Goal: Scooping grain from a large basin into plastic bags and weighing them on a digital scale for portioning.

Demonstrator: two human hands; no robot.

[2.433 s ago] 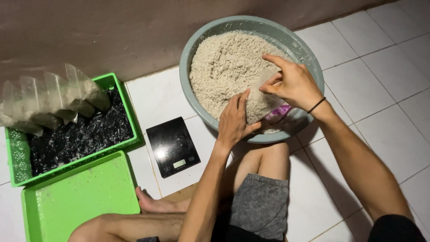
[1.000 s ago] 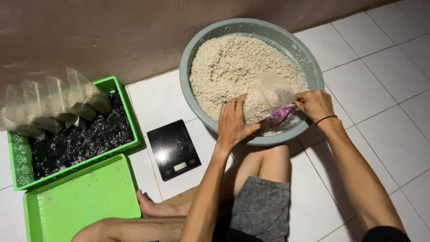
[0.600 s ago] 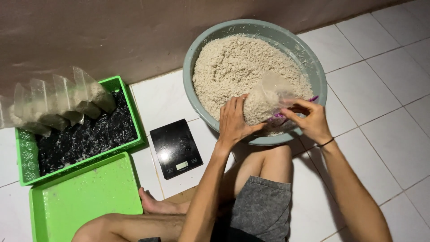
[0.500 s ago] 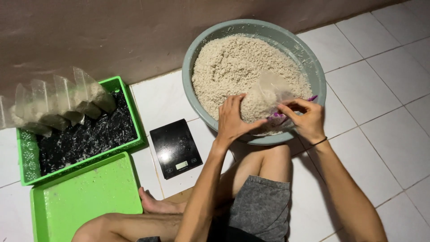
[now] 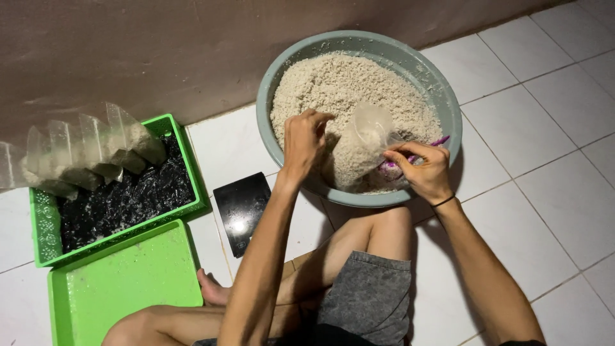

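The fingers of the left hand [image 5: 306, 138] and right hand [image 5: 421, 172] pinch a clear plastic bag [image 5: 360, 147] part-filled with pale grain over the near side of the grey basin [image 5: 442, 90], which sits on the tiled floor [image 5: 544, 147] against the wall.

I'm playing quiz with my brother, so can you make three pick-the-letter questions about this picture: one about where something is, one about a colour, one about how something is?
1. Where is the black scale?
A. inside the basin
B. on the floor between the green tray and the basin
C. on the person's knee

2. What colour is the basin?
A. grey-green
B. red
C. yellow

3. How is the clear bag?
A. flat and empty
B. tied shut
C. partly filled, mouth open

Answers: 1 B, it lies on the tiles between them. 2 A, its rim shows that. 3 C, grain fills its lower part.
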